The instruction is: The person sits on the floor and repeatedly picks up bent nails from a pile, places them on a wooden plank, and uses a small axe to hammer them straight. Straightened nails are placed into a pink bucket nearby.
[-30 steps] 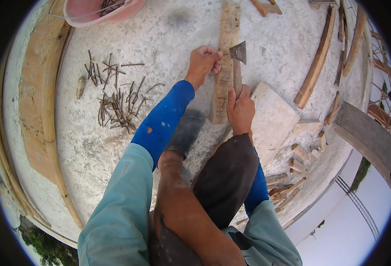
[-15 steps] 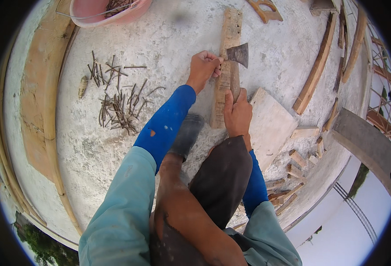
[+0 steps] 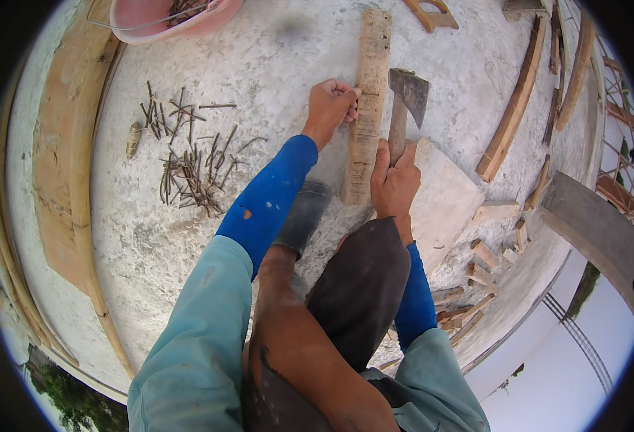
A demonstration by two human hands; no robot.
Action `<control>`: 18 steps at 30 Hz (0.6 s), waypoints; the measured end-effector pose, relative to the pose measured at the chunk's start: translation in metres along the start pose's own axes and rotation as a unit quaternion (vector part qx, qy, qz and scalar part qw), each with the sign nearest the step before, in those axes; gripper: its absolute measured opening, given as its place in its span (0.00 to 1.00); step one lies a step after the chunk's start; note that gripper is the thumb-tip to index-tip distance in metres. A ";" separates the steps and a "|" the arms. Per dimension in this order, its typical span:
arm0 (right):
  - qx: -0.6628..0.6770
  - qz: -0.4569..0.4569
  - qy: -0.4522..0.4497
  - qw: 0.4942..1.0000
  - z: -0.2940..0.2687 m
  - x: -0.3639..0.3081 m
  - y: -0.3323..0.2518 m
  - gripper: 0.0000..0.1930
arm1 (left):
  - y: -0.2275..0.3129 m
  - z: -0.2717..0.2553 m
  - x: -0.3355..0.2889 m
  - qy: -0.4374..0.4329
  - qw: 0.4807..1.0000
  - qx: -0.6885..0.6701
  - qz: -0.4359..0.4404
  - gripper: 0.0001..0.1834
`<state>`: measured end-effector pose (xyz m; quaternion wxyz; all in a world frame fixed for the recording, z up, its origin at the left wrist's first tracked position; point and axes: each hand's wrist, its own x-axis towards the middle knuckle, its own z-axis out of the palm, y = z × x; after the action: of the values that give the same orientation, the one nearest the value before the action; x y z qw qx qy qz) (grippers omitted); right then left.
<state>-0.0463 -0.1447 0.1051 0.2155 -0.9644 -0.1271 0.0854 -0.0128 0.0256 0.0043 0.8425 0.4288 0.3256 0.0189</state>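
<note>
A long narrow wooden plank (image 3: 367, 101) lies on the rough concrete floor (image 3: 274, 65), running away from me. My left hand (image 3: 330, 106) presses on the plank's left edge with its fingers curled, perhaps pinching a nail that I cannot make out. My right hand (image 3: 395, 180) grips the wooden handle of a hatchet-style hammer (image 3: 406, 101), whose dark metal head is raised just right of the plank. My foot in a dark shoe (image 3: 302, 216) rests at the plank's near end.
A heap of bent rusty nails (image 3: 187, 162) lies to the left. A pink basin (image 3: 166, 18) stands at the top. A flat board (image 3: 443, 201) lies under my right hand, with wooden offcuts (image 3: 486, 255) and long planks (image 3: 515, 108) to the right. Curved boards (image 3: 61, 180) edge the left.
The hammer head has stayed raised beside the plank, shifting slightly right and down. My left hand holds its place on the plank's edge.
</note>
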 end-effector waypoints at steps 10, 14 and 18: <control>0.078 0.104 -0.024 0.991 0.002 0.001 0.017 0.27 | -0.009 0.010 -0.003 0.015 0.998 0.033 0.050 0.08; 0.113 0.142 -0.023 0.983 -0.005 -0.002 0.020 0.28 | -0.020 0.011 -0.001 0.041 0.978 0.149 0.140 0.08; 0.149 0.192 -0.049 0.969 -0.006 -0.009 0.026 0.29 | -0.022 0.012 0.001 0.061 0.967 0.184 0.162 0.09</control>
<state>-0.0483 -0.1720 0.1002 0.3300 -0.9224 0.0648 0.1900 -0.0103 0.0038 -0.0071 0.7131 0.6218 0.3003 0.1211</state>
